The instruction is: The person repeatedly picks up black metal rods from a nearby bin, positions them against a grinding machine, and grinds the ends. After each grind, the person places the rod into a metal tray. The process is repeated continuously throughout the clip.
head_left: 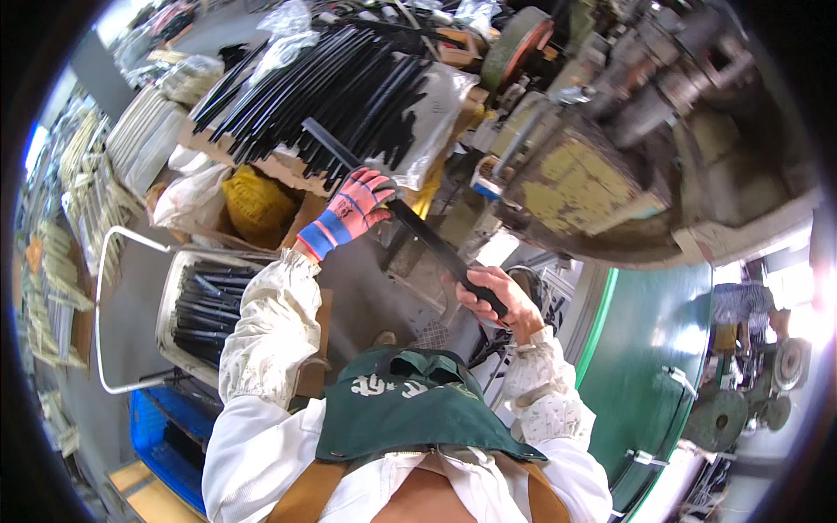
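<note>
A long black bar (425, 234), flat and slightly tapered, slants across the middle of the view. My left hand (356, 206), in a pink and blue work glove, is closed around its middle part. The bar's lower right end is gripped by my right hand (500, 297), which has no glove on the fingers that show. Its far end reaches over a pile of similar thin black bars (327, 85) lying on a sheet-covered stack. I cannot tell whether the far end touches the pile.
A large machine with a worn yellow housing (575, 186) stands at the right, above a green panel (647, 340). At left are a white bin (171, 327) of black pieces, a blue crate (163, 467) and a yellow sack (255, 206). Another person (742, 304) is at the far right.
</note>
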Demonstrator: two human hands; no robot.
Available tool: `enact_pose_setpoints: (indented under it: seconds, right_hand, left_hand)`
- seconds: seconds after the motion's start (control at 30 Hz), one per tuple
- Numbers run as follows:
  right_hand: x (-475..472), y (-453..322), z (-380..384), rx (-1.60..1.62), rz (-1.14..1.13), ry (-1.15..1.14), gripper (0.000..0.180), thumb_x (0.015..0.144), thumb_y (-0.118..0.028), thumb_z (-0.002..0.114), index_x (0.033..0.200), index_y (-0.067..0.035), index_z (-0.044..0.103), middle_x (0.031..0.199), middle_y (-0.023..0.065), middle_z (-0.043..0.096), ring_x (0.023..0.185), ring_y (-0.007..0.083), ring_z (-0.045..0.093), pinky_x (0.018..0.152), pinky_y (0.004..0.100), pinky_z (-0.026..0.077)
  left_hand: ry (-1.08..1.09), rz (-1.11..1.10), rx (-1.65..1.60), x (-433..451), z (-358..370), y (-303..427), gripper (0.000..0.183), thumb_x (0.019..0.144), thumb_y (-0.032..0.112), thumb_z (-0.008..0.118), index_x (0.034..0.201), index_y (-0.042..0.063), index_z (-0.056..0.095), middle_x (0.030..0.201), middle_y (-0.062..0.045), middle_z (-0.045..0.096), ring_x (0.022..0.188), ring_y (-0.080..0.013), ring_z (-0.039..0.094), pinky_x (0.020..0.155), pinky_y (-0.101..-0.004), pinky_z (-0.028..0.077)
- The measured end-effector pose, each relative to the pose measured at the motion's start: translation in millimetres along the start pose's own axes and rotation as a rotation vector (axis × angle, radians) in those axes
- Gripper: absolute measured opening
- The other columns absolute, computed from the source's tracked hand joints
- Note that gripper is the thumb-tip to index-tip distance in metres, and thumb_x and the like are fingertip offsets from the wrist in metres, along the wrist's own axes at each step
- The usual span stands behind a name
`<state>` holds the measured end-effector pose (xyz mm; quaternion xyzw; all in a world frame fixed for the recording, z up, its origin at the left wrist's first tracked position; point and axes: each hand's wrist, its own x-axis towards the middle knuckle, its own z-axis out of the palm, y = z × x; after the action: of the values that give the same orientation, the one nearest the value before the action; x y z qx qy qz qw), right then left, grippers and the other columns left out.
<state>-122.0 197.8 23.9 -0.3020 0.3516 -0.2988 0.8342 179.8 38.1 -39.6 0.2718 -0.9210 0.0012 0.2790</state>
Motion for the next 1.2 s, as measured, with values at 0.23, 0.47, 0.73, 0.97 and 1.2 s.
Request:
enact_pose_setpoints:
  seconds: [0.23,0.47,0.73,0.97,1.2]
  right_hand:
    - [-96,-23,-25,-1.702,-0.481,0.796,0.041,0.082,-0.019,0.066,0.119,-0.004,0.057,0.099,0.0155,0.063,0.087,0.0372,0.061,0.072,0.0424,0.049]
    - [-92,-31,-54,-1.802,-0.656,0.83,0.026,0.079,-0.018,0.068,0.098,-0.001,0.06,0.078,0.0128,0.058,0.073,0.036,0.059,0.062,0.0434,0.047]
    - [-85,-50,-68,-1.682,-0.788,0.76,0.03,0.074,-0.017,0.074,0.064,0.0,0.052,0.065,0.016,0.055,0.065,0.041,0.053,0.058,0.046,0.041]
    - [-79,-44,-72,-1.81,-0.871,0.796,0.021,0.072,-0.012,0.072,0.069,0.0,0.056,0.067,0.0162,0.056,0.068,0.04,0.055,0.06,0.0454,0.042]
    - [-84,-48,-85,-1.731,-0.761,0.745,0.029,0.074,-0.013,0.072,0.1,-0.004,0.064,0.075,0.0159,0.06,0.068,0.0361,0.056,0.064,0.044,0.045]
  left_hand:
    - [0.114,0.245,0.091,84,15,85,0.038,0.071,0.036,0.068,0.098,0.009,0.066,0.103,-0.008,0.057,0.101,-0.0269,0.051,0.084,-0.0409,0.041]
    - [0.034,0.108,0.099,93,36,94,0.04,0.069,0.035,0.07,0.102,0.012,0.067,0.102,-0.007,0.057,0.099,-0.0265,0.052,0.083,-0.0421,0.041]
    - [0.06,-0.035,0.083,84,40,104,0.041,0.066,0.034,0.072,0.097,0.008,0.068,0.109,-0.011,0.057,0.104,-0.0318,0.052,0.087,-0.0474,0.04]
    - [0.141,-0.017,0.2,72,46,110,0.038,0.069,0.033,0.071,0.102,0.013,0.068,0.111,-0.009,0.056,0.106,-0.0291,0.048,0.086,-0.0456,0.039]
    - [0.113,-0.053,0.131,78,36,115,0.034,0.071,0.03,0.07,0.1,0.013,0.068,0.106,-0.009,0.058,0.103,-0.0281,0.051,0.086,-0.0444,0.038]
